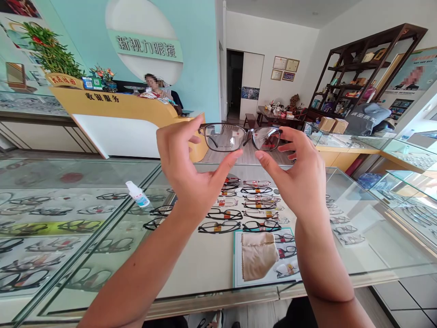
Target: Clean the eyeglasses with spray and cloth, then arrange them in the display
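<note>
Left hand (191, 168): fingers and thumb pinched on the left rim of the glasses (241, 136). Right hand (297, 175): pinched likewise on the right rim. Glasses: dark frame, held level in the air between both hands, above the glass table (368, 237). On the table: tan cloth (257, 255), small white spray bottle (137, 193). Under the glass: rows of display frames (235, 214). Behind: yellow reception counter (116, 109), one person seated there.
</note>
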`<state>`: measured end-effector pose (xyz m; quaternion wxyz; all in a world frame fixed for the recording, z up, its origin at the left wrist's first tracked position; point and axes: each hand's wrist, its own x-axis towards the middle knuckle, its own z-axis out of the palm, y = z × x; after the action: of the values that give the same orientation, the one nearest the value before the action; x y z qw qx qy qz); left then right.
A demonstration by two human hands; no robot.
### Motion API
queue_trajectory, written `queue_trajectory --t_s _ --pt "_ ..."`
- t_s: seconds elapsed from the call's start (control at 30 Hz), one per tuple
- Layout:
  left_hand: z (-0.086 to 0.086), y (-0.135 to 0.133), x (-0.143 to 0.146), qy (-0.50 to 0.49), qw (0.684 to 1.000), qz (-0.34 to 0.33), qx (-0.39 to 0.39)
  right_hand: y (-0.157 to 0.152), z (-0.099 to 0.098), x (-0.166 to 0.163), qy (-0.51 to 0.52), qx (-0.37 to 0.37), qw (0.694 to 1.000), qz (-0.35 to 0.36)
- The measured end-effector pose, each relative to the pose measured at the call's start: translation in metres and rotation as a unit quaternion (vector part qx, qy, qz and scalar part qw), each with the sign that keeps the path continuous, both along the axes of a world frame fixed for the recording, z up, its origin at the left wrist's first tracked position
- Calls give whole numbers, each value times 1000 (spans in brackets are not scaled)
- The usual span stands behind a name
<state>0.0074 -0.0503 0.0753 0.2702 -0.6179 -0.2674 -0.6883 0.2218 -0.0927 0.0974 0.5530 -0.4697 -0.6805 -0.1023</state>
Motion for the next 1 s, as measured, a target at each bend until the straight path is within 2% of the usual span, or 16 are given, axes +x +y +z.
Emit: queue_trajectory --t_s 0.3,0.53,0.8,1.0 --pt "-10 -1 11 -53 993 -84 -62 -2 -2 -8 6 8 999 -38" --pt "-11 3 8 -43 989 -127 -57 -1 -2 -10 1 20 999 -37" --pt "-11 7 6 -48 992 -93 -63 -1 -2 -10 6 2 999 -34" --pt "-9 12 5 -18 997 -67 20 0 -4 -10 15 30 999 -33"
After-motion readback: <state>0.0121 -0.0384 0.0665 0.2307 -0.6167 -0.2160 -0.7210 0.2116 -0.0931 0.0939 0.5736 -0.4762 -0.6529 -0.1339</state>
